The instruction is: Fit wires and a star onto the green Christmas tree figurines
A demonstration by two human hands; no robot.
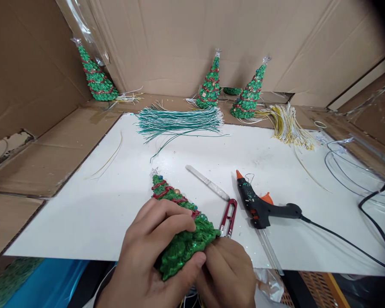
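Note:
A small green Christmas tree (179, 248) with red garland, coloured beads and a silvery star top lies tilted in my left hand (154, 244), its tip pointing away to the upper left. The fingers and thumb of that hand wrap round the tree. My right hand (227, 271) is closed against the tree's base; its fingertips, and whatever they pinch, are hidden. Below the hands, ends of white and yellow wire show. Just beyond the right hand lie dark red thread snips (229, 217) and a pale, pen-like stick (208, 182).
A black glue gun (253, 203) with orange tip lies right, its cord (346, 244) trailing off. Behind are bundles of green-white wires (179, 122) and yellow-white wires (288, 126). Finished-looking trees (97, 77) (209, 83) (250, 94) stand by cardboard walls (167, 47). A white board (67, 205) covers the table.

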